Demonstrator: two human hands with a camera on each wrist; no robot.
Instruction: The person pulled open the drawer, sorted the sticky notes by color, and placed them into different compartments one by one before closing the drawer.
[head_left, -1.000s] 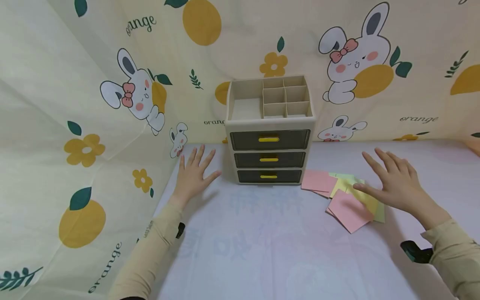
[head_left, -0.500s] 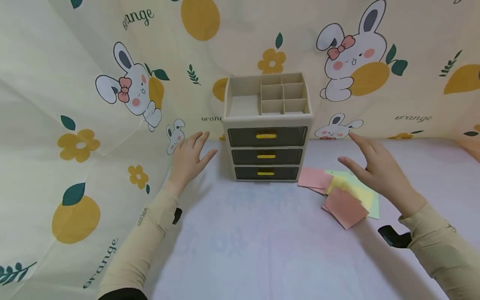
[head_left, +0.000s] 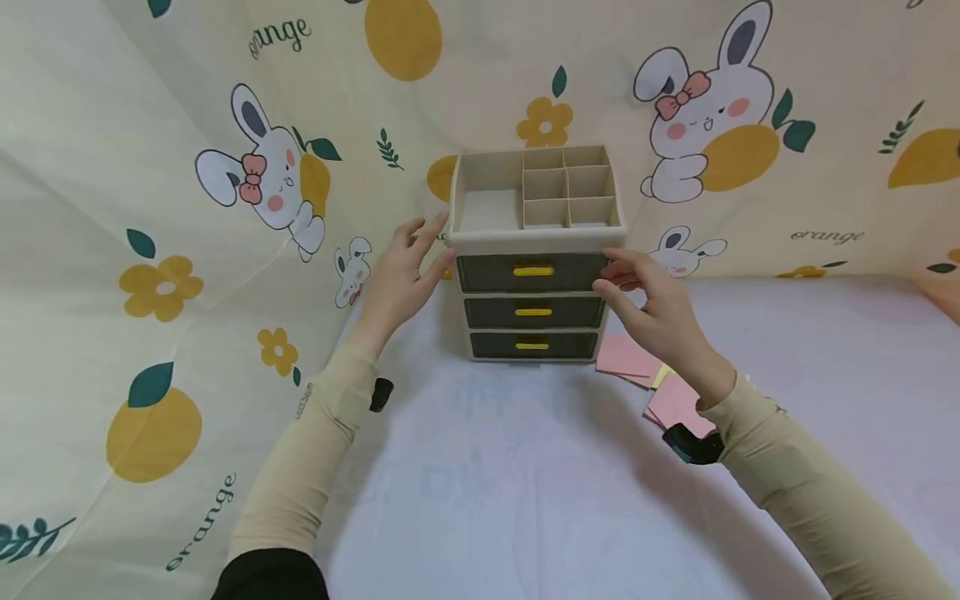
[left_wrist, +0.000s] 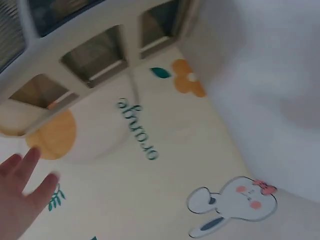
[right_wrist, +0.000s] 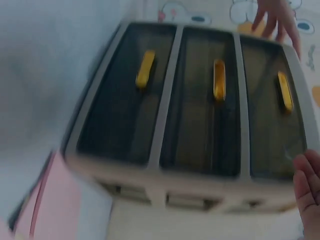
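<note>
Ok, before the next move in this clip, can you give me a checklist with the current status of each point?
1. All three drawers of the organizer closed: ok.
2. Organizer standing upright: ok.
3. Hands on both sides of it: ok, left hand at its left side, right hand by the top drawer's right end.
4. Both hands firmly touching it: cannot tell.
5. A hand on a yellow handle: not ok, neither is.
6. Pink papers fully in sight: not ok, the right hand and wrist hide part.

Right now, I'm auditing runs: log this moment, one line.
left hand: left of organizer; right hand: at its right edge; three drawers: closed
</note>
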